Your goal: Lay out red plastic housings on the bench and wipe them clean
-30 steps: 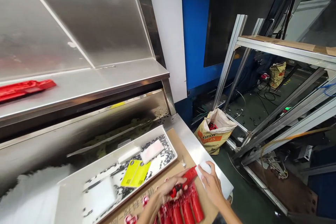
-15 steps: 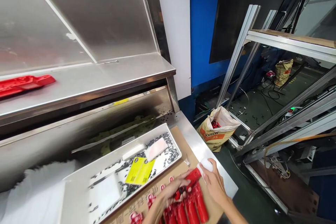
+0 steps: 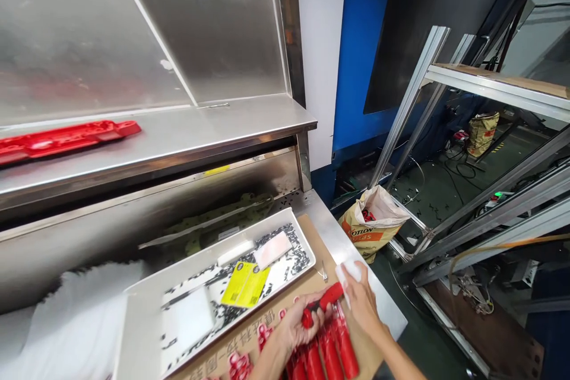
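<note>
My left hand (image 3: pixel 303 326) grips a small red plastic part (image 3: pixel 324 300) that sticks out past my fingers. My right hand (image 3: pixel 361 300) pinches a white pad (image 3: pixel 350 272) and presses it to the part's far end. Just below both hands, several similar red parts (image 3: pixel 332 347) lie side by side on a cardboard sheet (image 3: pixel 314 280). Small metal tweezers or snips (image 3: pixel 323 272) rest on the cardboard near my right hand. A white tray (image 3: pixel 303 237) to the left holds black bits, a yellow card (image 3: pixel 244 284) and white pads (image 3: pixel 272 249).
A long red part (image 3: pixel 66 141) lies on a stainless steel shelf (image 3: pixel 178 124) above the tray. White cloth (image 3: pixel 66 326) bunches at lower left. Beyond the steel table edge (image 3: pixel 351 243) stand a woven sack (image 3: pixel 373 222) and an aluminium frame (image 3: pixel 490 86).
The whole view has swung, so the scene sits further right. My right hand and its white pad have shifted slightly up, and the red part stays in my left hand.
</note>
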Action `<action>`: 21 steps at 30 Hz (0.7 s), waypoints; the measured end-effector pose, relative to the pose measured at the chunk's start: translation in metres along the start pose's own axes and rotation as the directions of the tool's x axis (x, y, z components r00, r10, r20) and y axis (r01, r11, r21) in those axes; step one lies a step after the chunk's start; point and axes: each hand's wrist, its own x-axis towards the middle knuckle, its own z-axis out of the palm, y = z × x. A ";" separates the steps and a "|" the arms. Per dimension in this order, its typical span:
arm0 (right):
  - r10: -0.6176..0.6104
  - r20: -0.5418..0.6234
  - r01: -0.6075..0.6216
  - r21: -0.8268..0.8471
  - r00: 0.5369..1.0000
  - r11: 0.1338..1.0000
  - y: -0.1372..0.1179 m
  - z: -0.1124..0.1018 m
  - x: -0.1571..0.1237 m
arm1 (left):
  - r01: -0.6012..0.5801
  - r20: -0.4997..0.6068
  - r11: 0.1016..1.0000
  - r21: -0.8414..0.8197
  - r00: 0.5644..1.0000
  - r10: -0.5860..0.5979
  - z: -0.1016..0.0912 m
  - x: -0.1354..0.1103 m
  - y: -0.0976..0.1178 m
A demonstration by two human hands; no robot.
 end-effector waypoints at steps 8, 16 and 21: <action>-0.066 0.097 0.063 0.033 0.993 0.997 -0.005 -0.008 -0.005 | 0.050 0.035 0.997 -0.060 0.998 -0.048 -0.007 0.006 -0.004; -0.129 0.115 0.131 -0.014 0.985 0.991 -0.005 -0.004 -0.002 | 0.006 0.104 1.000 -0.018 0.995 -0.004 -0.010 0.007 -0.003; -0.046 0.001 0.046 -0.138 0.999 0.989 -0.003 -0.035 0.038 | -0.100 0.153 0.994 0.039 0.984 0.093 -0.009 -0.009 -0.018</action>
